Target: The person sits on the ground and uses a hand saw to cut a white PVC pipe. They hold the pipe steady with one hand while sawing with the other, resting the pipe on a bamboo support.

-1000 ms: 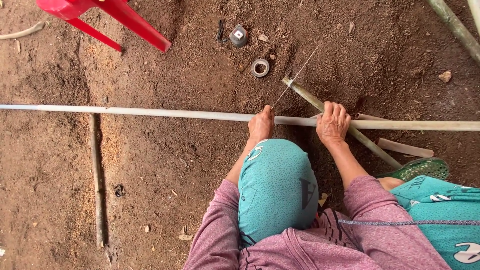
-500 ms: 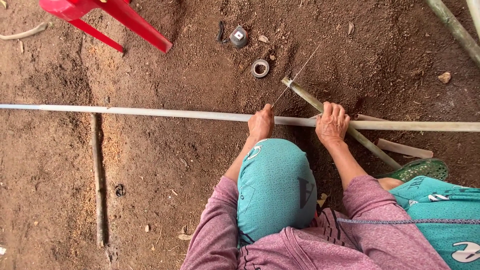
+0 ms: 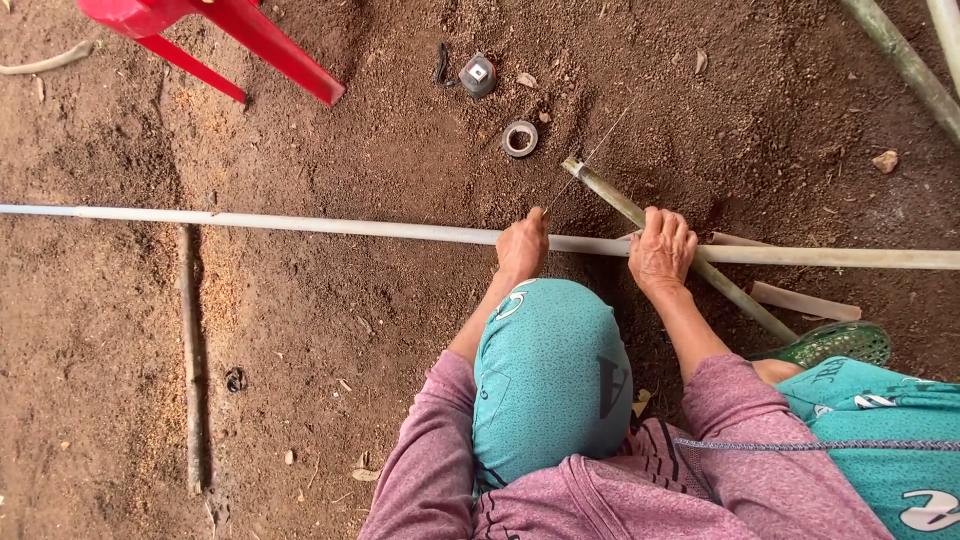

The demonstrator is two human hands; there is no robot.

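Both hands, left and right, grip a long pale pole over bare dirt ground (outdoors).

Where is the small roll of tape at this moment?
In the head view, the small roll of tape lies on the dirt ground, just beyond the long pale pole, near the left hand.

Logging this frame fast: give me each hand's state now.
Left hand: closed on the long pale pole.
Right hand: resting fingers-down on the same pole; a full grip cannot be told.
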